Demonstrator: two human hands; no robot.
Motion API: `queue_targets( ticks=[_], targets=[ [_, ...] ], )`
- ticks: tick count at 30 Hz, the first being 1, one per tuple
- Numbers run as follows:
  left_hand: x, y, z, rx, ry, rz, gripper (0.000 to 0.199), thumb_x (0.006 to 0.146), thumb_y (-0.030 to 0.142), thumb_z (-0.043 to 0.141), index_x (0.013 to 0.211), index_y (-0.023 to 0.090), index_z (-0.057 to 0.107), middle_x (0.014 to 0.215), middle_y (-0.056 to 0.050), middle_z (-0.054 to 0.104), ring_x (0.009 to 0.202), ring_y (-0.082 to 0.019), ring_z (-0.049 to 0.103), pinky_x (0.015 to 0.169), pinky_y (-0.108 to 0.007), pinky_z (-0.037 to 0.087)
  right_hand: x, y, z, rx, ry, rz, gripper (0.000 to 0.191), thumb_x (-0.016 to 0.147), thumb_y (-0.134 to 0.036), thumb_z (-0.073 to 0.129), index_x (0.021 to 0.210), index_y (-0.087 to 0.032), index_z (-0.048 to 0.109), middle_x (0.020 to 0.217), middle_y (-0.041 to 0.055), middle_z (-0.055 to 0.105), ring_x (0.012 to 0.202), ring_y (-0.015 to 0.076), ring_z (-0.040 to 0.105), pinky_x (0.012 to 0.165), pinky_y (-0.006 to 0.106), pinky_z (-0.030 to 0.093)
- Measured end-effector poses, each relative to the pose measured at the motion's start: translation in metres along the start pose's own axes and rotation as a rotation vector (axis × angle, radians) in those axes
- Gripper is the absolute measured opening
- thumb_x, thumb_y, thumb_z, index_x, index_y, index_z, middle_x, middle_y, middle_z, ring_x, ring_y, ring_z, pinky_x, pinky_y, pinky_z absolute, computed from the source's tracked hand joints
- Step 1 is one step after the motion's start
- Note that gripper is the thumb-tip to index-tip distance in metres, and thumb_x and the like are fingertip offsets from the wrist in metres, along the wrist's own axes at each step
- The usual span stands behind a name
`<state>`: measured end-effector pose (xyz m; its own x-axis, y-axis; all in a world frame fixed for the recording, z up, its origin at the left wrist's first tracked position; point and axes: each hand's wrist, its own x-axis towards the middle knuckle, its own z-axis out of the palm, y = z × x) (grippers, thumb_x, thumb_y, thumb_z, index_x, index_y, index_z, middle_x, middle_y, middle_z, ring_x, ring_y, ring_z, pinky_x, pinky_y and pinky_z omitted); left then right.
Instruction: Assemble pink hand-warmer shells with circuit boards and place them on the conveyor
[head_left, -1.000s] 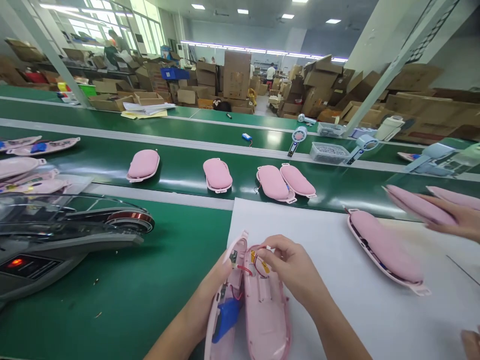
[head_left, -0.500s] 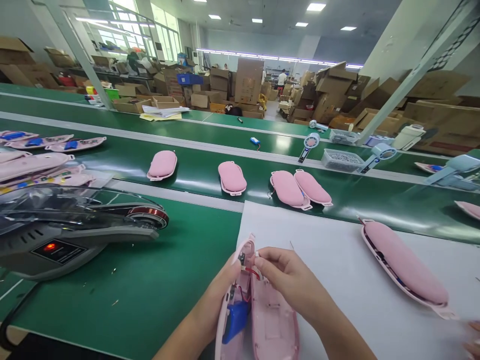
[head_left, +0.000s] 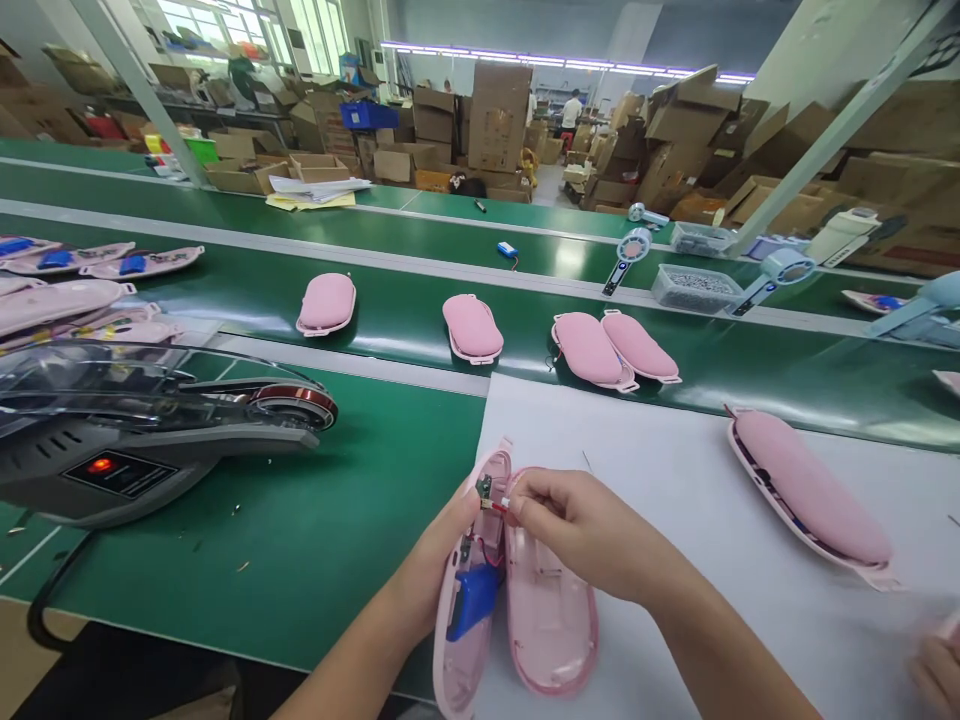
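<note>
My left hand (head_left: 442,540) grips the edge of a pink shell half (head_left: 459,672) that stands tilted, its inside showing a blue battery (head_left: 474,598) and a small circuit board (head_left: 484,487). My right hand (head_left: 559,515) pinches a small white connector (head_left: 505,503) on red wires, close to the board and to my left thumb. Beside it, the other pink shell half (head_left: 553,630) lies with its hollow side up on the white sheet (head_left: 652,660), below my right hand.
A grey machine (head_left: 150,450) with a red light stands left. Several pink units (head_left: 328,303) line the green belt, and a larger pink one (head_left: 814,490) lies right. Another person's hand (head_left: 937,665) shows at the right edge. Blue fans (head_left: 628,258) and a screw tray (head_left: 694,288) sit behind.
My right hand has brought the white connector nearer to the board. The hollow shell half now shows more fully. The view has tilted down a little, and the other person's hand shows more.
</note>
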<state>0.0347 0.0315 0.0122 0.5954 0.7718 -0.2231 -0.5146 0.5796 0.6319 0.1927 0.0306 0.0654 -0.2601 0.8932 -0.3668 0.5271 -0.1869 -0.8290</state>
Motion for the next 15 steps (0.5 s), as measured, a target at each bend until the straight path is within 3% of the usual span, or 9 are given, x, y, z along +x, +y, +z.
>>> queue_targets(
  ticks=[5, 10, 15],
  targets=[
    [0.0, -0.001, 0.001, 0.024, -0.008, 0.03, 0.033, 0.082, 0.047, 0.062, 0.085, 0.016, 0.074, 0.068, -0.005, 0.071, 0.092, -0.027, 0.067, 0.096, -0.04, 0.045, 0.007, -0.003, 0.001, 0.012, -0.038, -0.009, 0.02, 0.082, -0.019, 0.041, 0.062, -0.019, 0.039, 0.064, -0.0048, 0.042, 0.059, 0.0099, 0.037, 0.051, 0.022, 0.029],
    [-0.002, 0.002, 0.005, 0.006, 0.019, 0.006, 0.037, 0.082, 0.046, 0.064, 0.103, 0.016, 0.071, 0.096, -0.009, 0.074, 0.109, -0.029, 0.062, 0.104, -0.042, 0.039, 0.012, 0.001, 0.004, 0.011, -0.052, -0.038, 0.022, 0.083, -0.02, 0.041, 0.062, -0.019, 0.039, 0.066, -0.0043, 0.043, 0.06, 0.0101, 0.038, 0.053, 0.023, 0.03],
    [-0.001, 0.002, 0.003, 0.013, 0.005, 0.031, 0.043, 0.082, 0.044, 0.064, 0.114, 0.016, 0.066, 0.105, -0.01, 0.072, 0.114, -0.03, 0.059, 0.107, -0.043, 0.035, 0.014, 0.005, 0.002, 0.024, -0.091, -0.049, 0.019, 0.083, -0.019, 0.04, 0.064, -0.019, 0.043, 0.068, -0.0042, 0.044, 0.061, 0.0102, 0.038, 0.054, 0.023, 0.03]
  ],
)
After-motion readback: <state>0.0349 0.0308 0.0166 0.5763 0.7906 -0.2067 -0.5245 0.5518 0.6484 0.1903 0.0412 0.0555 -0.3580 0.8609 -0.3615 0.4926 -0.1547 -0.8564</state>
